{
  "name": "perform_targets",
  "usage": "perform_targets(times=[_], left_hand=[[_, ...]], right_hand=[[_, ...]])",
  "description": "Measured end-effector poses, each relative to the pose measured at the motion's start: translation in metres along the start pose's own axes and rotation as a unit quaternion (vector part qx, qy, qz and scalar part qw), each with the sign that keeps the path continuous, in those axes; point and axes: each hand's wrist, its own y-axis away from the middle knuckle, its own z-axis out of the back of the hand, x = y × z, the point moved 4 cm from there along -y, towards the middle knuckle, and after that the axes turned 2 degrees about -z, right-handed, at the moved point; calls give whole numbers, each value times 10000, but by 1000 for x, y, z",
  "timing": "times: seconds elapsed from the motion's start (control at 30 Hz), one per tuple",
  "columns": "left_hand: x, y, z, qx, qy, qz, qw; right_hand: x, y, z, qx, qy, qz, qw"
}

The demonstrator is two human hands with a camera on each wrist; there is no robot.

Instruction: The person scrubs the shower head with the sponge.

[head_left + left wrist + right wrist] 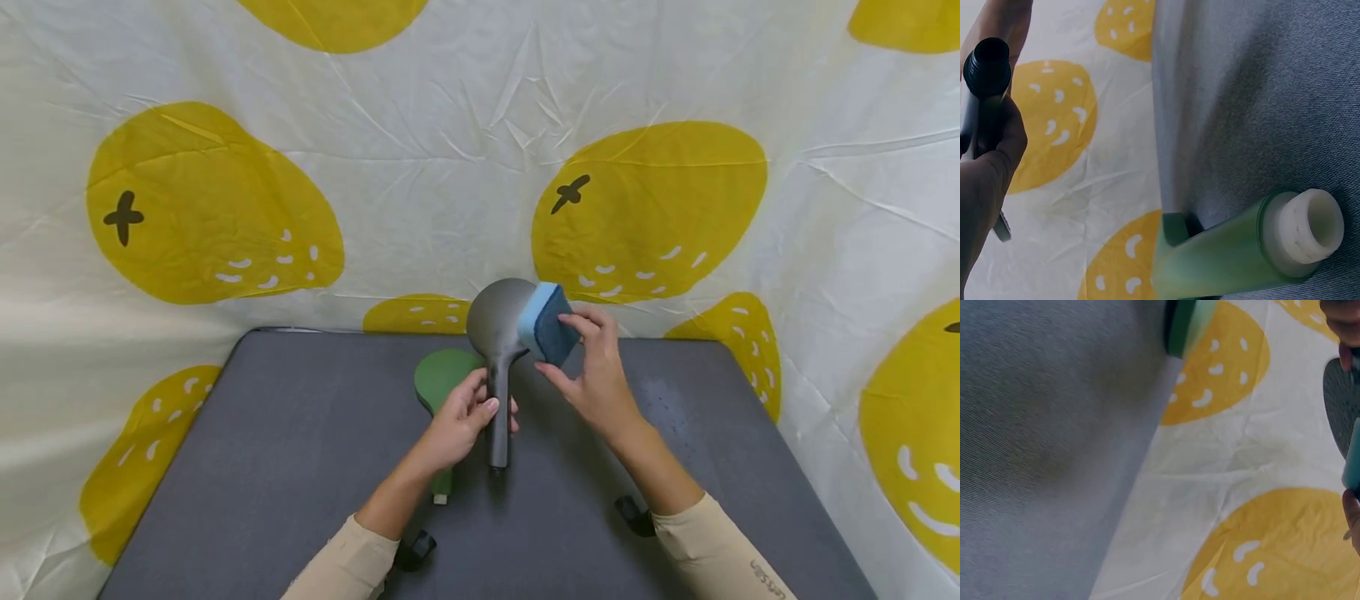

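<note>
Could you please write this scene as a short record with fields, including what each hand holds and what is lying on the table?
Left grip: holds grey shower head by its handle, round end up
Right grip: pinches blue sponge between thumb and fingers
Sponge position: at the shower head's right edge, lighter layer towards it; contact cannot be told
On table: green shower head, handle end pale
Table: dark grey
Background: white cloth with large yellow shapes
</note>
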Motion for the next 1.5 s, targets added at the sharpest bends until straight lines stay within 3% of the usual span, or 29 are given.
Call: perform_targets(times=[0.17,0.57,0.8,1.07,1.17,1.3,1.5], left_hand=[[0,-1,2,-135,-24,-18,9999],[0,-3,8,-472,-49,-68,9989],[-2,-3,9,-480,-40,145,9987],[-2,-5,5,-724,516,416,9952],[-1,-2,5,-915,320,435,9943],[0,4,5,-1027,-317,484,9930],[1,8,8,-1001,-704,498,9912]], right_hand=[[7,11,-13,12,179,353,9992],[14,21,-21,237,131,537,9982],[6,1,-3,14,59,245,9997],[-7,-15,10,57,-156,-263,9995],[-8,-17,13,124,-189,-435,9988],[-7,-19,14,216,-161,-593,9979],[0,-16,10,371,-40,-463,9982]])
